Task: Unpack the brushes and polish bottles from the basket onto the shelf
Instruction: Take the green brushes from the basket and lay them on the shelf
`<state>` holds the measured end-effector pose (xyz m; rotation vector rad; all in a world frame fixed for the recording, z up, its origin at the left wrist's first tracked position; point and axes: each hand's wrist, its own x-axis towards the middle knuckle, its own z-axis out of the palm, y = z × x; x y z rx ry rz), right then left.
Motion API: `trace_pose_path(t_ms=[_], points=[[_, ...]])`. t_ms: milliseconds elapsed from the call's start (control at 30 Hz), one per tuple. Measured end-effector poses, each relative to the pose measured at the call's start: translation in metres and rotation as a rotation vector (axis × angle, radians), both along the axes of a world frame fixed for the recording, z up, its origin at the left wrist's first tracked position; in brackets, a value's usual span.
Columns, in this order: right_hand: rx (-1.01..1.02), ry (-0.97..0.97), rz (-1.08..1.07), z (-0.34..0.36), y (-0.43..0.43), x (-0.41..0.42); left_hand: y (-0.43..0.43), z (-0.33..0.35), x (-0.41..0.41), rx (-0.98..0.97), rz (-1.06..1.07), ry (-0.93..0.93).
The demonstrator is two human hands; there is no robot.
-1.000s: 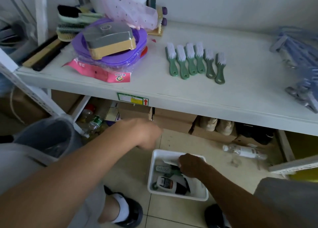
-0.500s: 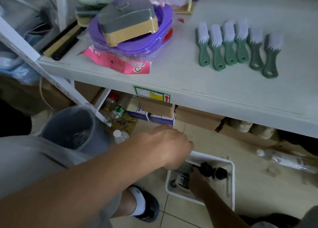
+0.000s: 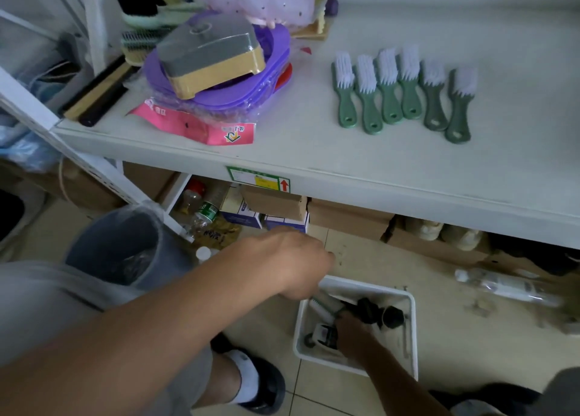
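My right hand (image 3: 353,332) is down in the white basket (image 3: 413,327) on the floor among dark-capped polish bottles (image 3: 392,316); my left hand (image 3: 282,263) hangs over its rim, fingers curled under. I cannot tell what either grips. Six green brushes (image 3: 405,95) lie in a row on the shelf (image 3: 314,151).

The white shelf (image 3: 314,151) carries six green-handled brushes (image 3: 390,101) in a row and a wrapped stack of purple basins (image 3: 226,103); the white basket (image 3: 413,327) sits on the tiled floor (image 3: 455,346).
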<state>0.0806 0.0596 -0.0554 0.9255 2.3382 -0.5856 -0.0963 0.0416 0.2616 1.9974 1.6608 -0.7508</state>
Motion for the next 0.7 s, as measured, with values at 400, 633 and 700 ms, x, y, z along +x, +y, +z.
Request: trace_pose_path(t_ms=[400, 633, 700], points=[[0.156, 0.325, -0.013, 0.189, 0.035, -0.011, -0.005, 0.056, -0.013, 0.385, 0.076, -0.159], [0.178, 0.595, -0.004, 0.375, 0.059, 0.004, -0.024, 0.099, -0.023, 0.701, 0.118, -0.411], [0.258, 0.679, -0.026, 0.407, 0.074, 0.015, -0.026, 0.106, -0.024, 0.819, 0.109, -0.422]])
